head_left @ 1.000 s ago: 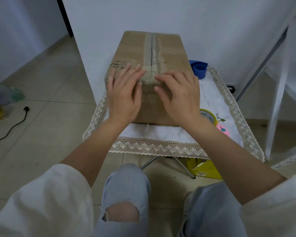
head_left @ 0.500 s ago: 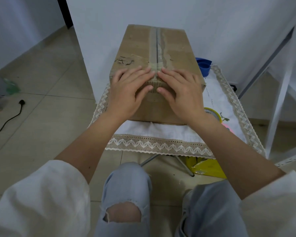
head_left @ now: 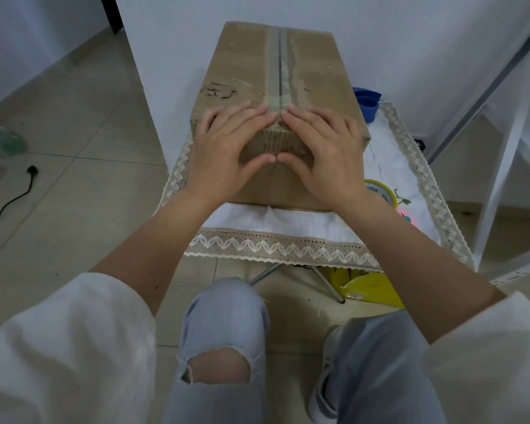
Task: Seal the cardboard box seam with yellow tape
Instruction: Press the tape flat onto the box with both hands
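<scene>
Our left hand and right hand press flat astride the cardboard box seam, which runs straight away; the tape roll lies nearer the right.

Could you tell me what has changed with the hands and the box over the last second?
Both hands have closed in toward the seam: the left hand and right hand now meet at fingertips and thumbs over the near top edge of the cardboard box, pressing flat on either side of the tape strip. Nothing was picked up or released. The box, the yellow tape roll and the tablecloth stayed put.
</scene>
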Action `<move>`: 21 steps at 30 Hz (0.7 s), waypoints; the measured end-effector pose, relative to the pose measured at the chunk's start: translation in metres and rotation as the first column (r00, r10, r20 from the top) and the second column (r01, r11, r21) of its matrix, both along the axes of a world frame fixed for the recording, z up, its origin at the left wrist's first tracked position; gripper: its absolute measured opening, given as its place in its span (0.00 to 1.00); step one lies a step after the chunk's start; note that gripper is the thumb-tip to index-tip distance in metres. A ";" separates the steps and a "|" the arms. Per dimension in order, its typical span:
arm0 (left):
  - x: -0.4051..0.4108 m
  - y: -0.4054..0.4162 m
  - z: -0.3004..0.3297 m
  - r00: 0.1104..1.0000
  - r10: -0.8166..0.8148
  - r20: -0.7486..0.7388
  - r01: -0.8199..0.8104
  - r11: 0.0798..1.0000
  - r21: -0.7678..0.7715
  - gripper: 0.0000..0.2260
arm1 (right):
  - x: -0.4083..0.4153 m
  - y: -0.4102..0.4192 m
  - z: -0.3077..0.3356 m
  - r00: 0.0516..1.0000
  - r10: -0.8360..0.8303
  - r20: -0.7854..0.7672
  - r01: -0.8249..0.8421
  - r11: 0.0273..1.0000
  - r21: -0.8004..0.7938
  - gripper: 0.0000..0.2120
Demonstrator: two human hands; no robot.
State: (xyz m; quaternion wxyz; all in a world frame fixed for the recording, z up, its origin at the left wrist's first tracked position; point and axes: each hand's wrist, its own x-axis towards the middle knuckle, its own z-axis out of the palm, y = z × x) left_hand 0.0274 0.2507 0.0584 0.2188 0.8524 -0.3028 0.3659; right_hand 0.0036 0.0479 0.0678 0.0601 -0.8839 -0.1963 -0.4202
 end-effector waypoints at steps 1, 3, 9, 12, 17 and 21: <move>0.000 0.000 0.000 1.000 0.000 0.000 0.000 1.000 0.001 0.25 | 0.000 0.000 0.000 1.000 0.000 0.002 0.000 1.000 -0.003 0.26; 0.000 0.000 -0.001 1.000 0.000 0.001 0.000 1.000 0.003 0.26 | 0.000 -0.001 -0.001 1.000 -0.004 0.008 0.004 1.000 -0.016 0.27; 0.000 0.001 -0.002 1.000 0.011 0.007 -0.011 1.000 0.022 0.27 | 0.000 -0.002 -0.003 1.000 -0.013 0.020 0.014 0.999 -0.036 0.29; 0.000 0.001 -0.001 1.000 0.013 -0.012 -0.012 0.999 0.038 0.30 | 0.001 -0.002 -0.002 1.000 -0.022 0.010 0.023 0.999 -0.045 0.32; -0.001 0.006 0.002 0.998 0.028 -0.054 -0.022 0.993 0.119 0.41 | -0.002 -0.005 0.000 0.998 -0.037 -0.057 0.030 0.994 -0.108 0.42; -0.002 0.005 0.005 0.999 -0.002 -0.050 0.005 0.998 0.062 0.33 | -0.003 -0.003 0.002 0.999 -0.022 -0.044 0.019 0.997 -0.079 0.38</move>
